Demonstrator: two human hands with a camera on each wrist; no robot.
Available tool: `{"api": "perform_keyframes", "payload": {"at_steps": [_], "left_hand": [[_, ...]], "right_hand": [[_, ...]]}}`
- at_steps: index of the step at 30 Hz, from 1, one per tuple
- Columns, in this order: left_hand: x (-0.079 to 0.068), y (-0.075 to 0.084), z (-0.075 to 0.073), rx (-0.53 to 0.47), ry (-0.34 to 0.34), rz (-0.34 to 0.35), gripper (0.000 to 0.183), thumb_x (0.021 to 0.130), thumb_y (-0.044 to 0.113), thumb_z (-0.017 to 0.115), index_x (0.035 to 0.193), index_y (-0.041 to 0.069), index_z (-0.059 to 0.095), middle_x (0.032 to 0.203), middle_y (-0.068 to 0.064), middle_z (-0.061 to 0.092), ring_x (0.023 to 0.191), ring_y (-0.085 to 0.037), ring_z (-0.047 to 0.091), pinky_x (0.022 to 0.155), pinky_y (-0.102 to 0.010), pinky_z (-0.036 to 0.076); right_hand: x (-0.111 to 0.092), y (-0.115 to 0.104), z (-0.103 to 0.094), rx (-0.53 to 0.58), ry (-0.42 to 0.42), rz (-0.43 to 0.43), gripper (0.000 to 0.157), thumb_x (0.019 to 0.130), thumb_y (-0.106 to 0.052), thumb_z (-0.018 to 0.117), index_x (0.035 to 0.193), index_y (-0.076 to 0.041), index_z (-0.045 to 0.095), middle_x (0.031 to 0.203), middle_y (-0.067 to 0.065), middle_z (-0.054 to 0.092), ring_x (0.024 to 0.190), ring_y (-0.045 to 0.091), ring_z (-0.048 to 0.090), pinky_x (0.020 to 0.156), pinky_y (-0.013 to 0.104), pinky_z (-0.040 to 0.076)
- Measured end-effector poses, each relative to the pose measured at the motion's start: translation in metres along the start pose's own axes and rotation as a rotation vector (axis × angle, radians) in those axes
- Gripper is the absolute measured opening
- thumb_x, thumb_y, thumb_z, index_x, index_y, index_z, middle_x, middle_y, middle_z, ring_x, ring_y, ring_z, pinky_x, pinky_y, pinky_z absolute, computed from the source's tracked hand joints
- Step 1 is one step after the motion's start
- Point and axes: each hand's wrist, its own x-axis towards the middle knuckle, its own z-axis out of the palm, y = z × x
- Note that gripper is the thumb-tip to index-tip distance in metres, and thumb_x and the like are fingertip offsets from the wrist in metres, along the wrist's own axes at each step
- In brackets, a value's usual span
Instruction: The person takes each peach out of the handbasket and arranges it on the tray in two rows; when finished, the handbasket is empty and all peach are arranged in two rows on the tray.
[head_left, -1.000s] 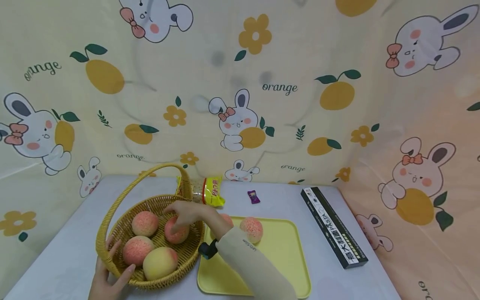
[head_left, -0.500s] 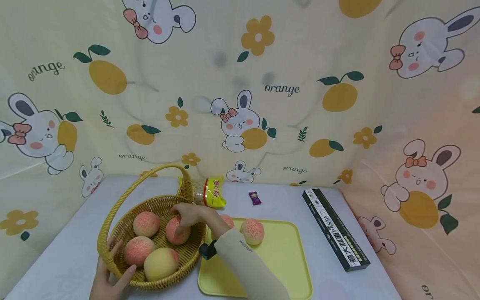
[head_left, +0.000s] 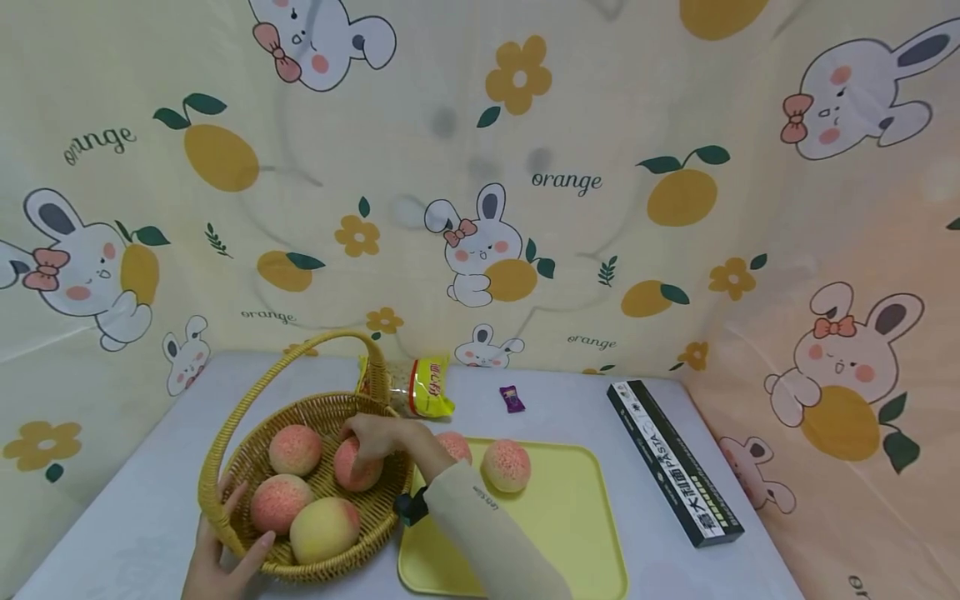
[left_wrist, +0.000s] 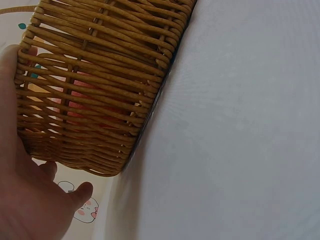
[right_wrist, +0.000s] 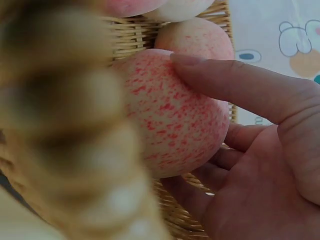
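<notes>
A yellow wicker basket [head_left: 330, 575] with a tall arched handle stands at the left of the table. My left hand [head_left: 217, 560] holds its near left rim, the thumb and fingers spread about the edge; in the left wrist view the hand [left_wrist: 30, 200] lies against the woven side. Inside, my right hand [head_left: 378, 437] grips a speckled pink peach [head_left: 354, 473] at the basket's right. The right wrist view shows thumb and fingers around that peach [right_wrist: 175, 117]. Two more pink peaches [head_left: 296, 450] and a yellowish peach [head_left: 325, 531] lie in the basket.
A yellow tray [head_left: 555, 533] sits right of the basket, partly under my right forearm, with two pink peaches [head_left: 507, 466] at its far side. Behind are a yellow food packet [head_left: 429, 387] and a small purple wrapped sweet [head_left: 512, 399]. A long black pasta box [head_left: 675, 462] lies at right.
The right hand's fingers have drawn in around the pink peach, which stays in the basket. My left hand keeps its place on the basket. The whole view has shifted slightly.
</notes>
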Motion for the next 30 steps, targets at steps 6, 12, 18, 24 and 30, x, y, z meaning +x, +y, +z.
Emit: {"api": "perform_keyframes", "payload": {"at_steps": [6,12,18,24,30], "left_hand": [[-0.0002,-0.0002,0.0004,0.01,0.003,-0.007,0.076,0.096,0.013,0.067,0.158,0.005,0.024,0.166,-0.006,0.0,0.151,-0.027,-0.005,0.112,-0.07,0.006],[-0.0005,-0.0016,0.0007,0.013,0.006,0.009,0.076,0.095,0.011,0.068,0.158,0.005,0.025,0.166,-0.006,0.0,0.151,-0.029,-0.005,0.11,-0.072,0.006],[-0.0009,-0.0025,0.0003,0.008,0.008,0.011,0.075,0.096,0.011,0.067,0.158,0.005,0.025,0.166,-0.006,0.0,0.151,-0.028,-0.005,0.11,-0.072,0.006],[-0.0015,-0.0022,0.0006,0.007,0.013,0.007,0.075,0.096,0.011,0.068,0.158,0.005,0.026,0.166,-0.006,0.0,0.151,-0.03,-0.004,0.111,-0.071,0.006],[-0.0012,-0.0012,0.0006,0.005,0.011,-0.002,0.075,0.096,0.012,0.067,0.158,0.005,0.026,0.166,-0.005,0.001,0.151,-0.029,-0.003,0.113,-0.068,0.006]], "right_hand": [[0.0001,0.0032,0.0003,0.022,0.011,0.004,0.056,0.08,-0.009,0.083,0.129,-0.001,0.058,0.114,0.001,0.059,0.096,0.007,0.054,0.08,0.019,0.046],[0.0006,0.0061,0.0014,0.02,0.031,-0.01,0.055,0.08,-0.012,0.084,0.129,-0.001,0.062,0.112,-0.001,0.061,0.093,0.006,0.055,0.079,0.019,0.046],[0.0021,0.0068,0.003,-0.001,0.05,-0.007,0.053,0.08,-0.017,0.085,0.127,-0.003,0.064,0.112,-0.002,0.064,0.095,0.004,0.057,0.081,0.017,0.047],[0.003,0.0057,0.0045,0.009,0.066,-0.021,0.055,0.079,-0.015,0.085,0.128,-0.001,0.064,0.113,0.0,0.065,0.095,0.005,0.058,0.08,0.017,0.047],[0.0032,0.0043,0.0012,-0.006,0.068,-0.031,0.053,0.079,-0.016,0.085,0.126,0.0,0.065,0.112,0.001,0.066,0.094,0.006,0.059,0.079,0.017,0.048]]}}
